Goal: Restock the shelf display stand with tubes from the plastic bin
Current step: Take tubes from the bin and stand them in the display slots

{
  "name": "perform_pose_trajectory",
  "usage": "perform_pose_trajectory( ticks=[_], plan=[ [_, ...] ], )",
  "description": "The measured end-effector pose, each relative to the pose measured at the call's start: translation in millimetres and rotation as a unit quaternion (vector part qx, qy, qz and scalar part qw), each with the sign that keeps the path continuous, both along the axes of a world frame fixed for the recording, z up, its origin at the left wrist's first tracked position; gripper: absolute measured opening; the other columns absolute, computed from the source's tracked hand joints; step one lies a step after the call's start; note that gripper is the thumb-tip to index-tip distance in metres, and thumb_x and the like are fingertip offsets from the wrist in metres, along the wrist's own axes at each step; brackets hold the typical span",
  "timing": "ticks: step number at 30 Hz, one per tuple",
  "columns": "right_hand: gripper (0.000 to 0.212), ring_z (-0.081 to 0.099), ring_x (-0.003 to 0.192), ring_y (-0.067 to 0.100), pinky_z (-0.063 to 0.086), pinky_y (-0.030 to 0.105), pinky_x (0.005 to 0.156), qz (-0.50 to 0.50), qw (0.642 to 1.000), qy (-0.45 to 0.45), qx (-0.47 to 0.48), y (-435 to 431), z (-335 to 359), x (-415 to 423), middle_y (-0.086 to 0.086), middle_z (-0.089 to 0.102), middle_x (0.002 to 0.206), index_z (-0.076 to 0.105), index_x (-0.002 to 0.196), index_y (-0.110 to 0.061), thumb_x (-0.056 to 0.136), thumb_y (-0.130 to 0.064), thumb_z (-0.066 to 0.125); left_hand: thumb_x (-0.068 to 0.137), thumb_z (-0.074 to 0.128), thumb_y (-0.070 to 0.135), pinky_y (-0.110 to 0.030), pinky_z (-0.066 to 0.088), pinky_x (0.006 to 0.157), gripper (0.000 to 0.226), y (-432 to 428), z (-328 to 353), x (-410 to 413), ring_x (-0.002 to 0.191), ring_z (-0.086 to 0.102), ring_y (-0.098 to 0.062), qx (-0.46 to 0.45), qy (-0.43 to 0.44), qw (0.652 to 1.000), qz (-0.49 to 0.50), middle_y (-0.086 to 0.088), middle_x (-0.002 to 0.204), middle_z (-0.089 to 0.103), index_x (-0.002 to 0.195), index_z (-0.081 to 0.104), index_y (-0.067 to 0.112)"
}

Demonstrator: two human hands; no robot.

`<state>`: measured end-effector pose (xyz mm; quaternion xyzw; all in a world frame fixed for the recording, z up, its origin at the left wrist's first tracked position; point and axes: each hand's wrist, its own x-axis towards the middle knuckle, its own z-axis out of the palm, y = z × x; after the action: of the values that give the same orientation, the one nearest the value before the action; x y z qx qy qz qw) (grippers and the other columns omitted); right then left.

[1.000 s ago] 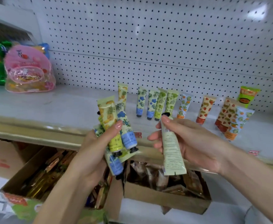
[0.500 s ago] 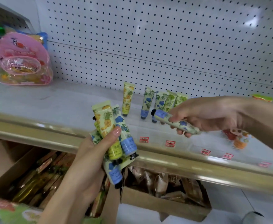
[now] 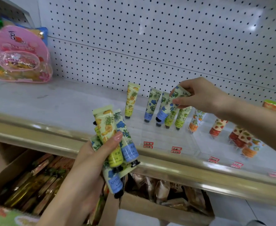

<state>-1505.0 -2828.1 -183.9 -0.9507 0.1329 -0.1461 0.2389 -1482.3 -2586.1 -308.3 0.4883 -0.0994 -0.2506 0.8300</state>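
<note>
A person's right hand (image 3: 204, 97) pinches one blue-flower tube (image 3: 182, 92) near its crimped end between thumb and fingertips (image 3: 177, 101). The tube's long axis tilts steeply, its cap hanging below and left of those fingers, just over the clear display stand (image 3: 158, 139), to which this hand is much the nearer. Below the fingers stand, cap-down, one pineapple tube (image 3: 131, 100), seemingly two blue-flower tubes (image 3: 152, 103), one partly hidden, and two green tubes (image 3: 182, 116); the left hand (image 3: 91, 160), fingers curled round a bunch of at least four tubes (image 3: 111, 128), is well apart.
</note>
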Motion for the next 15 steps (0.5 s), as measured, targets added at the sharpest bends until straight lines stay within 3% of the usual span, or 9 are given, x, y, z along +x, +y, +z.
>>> perform_pose_trajectory(
  ticks=[2, 4, 6, 10, 15],
  plan=[
    [0.013, 0.059, 0.054, 0.000, 0.041, 0.005, 0.055, -0.003, 0.996, -0.019, -0.091, 1, -8, 1, -0.006, 0.062, 0.065, 0.062, 0.083, -0.012, 0.082, -0.021, 0.071, 0.067, 0.068, 0.032, -0.037, 0.055, 0.073, 0.048, 0, 0, 0, 0.092, 0.071, -0.026, -0.001, 0.000, 1.000, 0.002, -0.008, 0.102, 0.074, 0.111, 0.067, 0.014],
    [0.016, 0.050, 0.055, 0.003, 0.036, 0.007, 0.049, 0.000, 0.990, -0.027, -0.139, 1, -15, 3, -0.006, 0.057, 0.065, 0.061, 0.087, -0.014, 0.082, -0.025, 0.072, 0.062, 0.075, 0.030, -0.038, 0.054, 0.074, 0.054, 0, 0, -1, 0.094, 0.071, -0.026, 0.006, -0.004, 1.000, -0.002, -0.008, 0.103, 0.074, 0.113, 0.066, 0.014],
    [0.019, 0.053, 0.061, 0.006, 0.038, 0.009, 0.053, 0.003, 0.989, -0.028, -0.145, 0, -20, 6, -0.002, 0.063, 0.074, 0.060, 0.091, -0.016, 0.081, -0.026, 0.072, 0.062, 0.081, 0.023, -0.040, 0.056, 0.075, 0.054, -2, -3, 0, 0.095, 0.071, -0.026, 0.017, -0.009, 1.000, -0.005, -0.008, 0.104, 0.074, 0.114, 0.066, 0.014],
    [0.024, 0.063, 0.071, 0.015, 0.046, 0.022, 0.061, 0.003, 0.992, -0.024, -0.123, -2, -25, 10, 0.005, 0.070, 0.087, 0.056, 0.093, -0.017, 0.080, -0.023, 0.074, 0.092, 0.056, 0.013, -0.052, 0.052, 0.090, 0.027, -6, -12, 7, 0.102, 0.067, -0.032, 0.049, -0.035, 0.998, 0.022, -0.018, 0.114, 0.068, 0.118, 0.059, 0.004],
    [0.035, 0.064, 0.082, 0.022, 0.050, 0.032, 0.074, -0.016, 0.990, -0.019, -0.142, -3, -33, 14, 0.009, 0.068, 0.093, 0.058, 0.104, -0.013, 0.077, -0.028, 0.076, 0.092, 0.055, 0.008, -0.054, 0.048, 0.096, 0.027, -11, -10, 8, 0.106, 0.065, -0.035, 0.069, -0.039, 0.996, 0.025, -0.020, 0.114, 0.068, 0.117, 0.059, -0.002]
  ],
)
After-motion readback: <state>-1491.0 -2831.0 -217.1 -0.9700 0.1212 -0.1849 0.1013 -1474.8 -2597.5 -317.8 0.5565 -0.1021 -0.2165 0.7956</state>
